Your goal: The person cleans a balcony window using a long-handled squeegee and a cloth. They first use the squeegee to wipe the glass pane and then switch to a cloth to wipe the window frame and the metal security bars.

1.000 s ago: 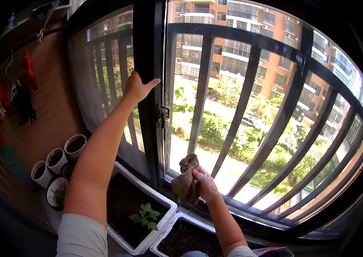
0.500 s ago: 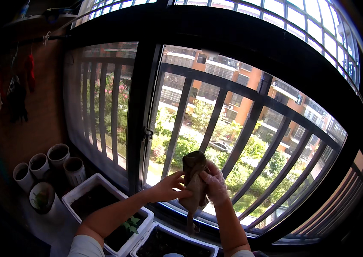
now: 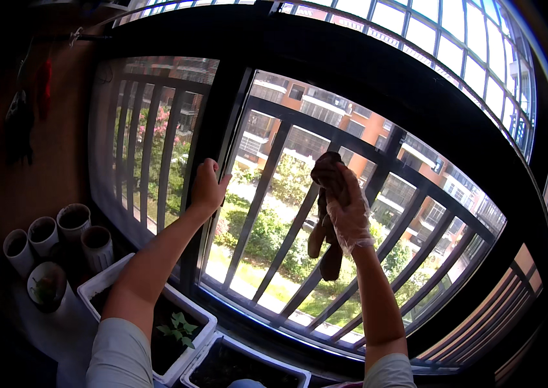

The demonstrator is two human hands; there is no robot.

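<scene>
My right hand [image 3: 349,210], in a thin see-through plastic glove, is raised in front of the window pane [image 3: 287,258]. It is closed round a crumpled brown-grey cloth [image 3: 327,169], whose ends dangle below the palm. Whether the cloth touches the glass I cannot tell. To the left, my bare left hand [image 3: 209,187] has its fingers curled at the dark upright window frame [image 3: 221,97], beside the pane's left edge. The part of the frame under those fingers is hidden.
Long white planters stand below the window, one with a small green plant [image 3: 179,330], another holding dark soil [image 3: 235,365]. Several white pots [image 3: 73,222] cluster at the lower left. Dark bars [image 3: 390,168] cross outside the glass. Gloves [image 3: 20,126] hang on the left.
My left hand has left the cloth and moved up and left to the window frame. My right hand has lifted the cloth higher and to the right.
</scene>
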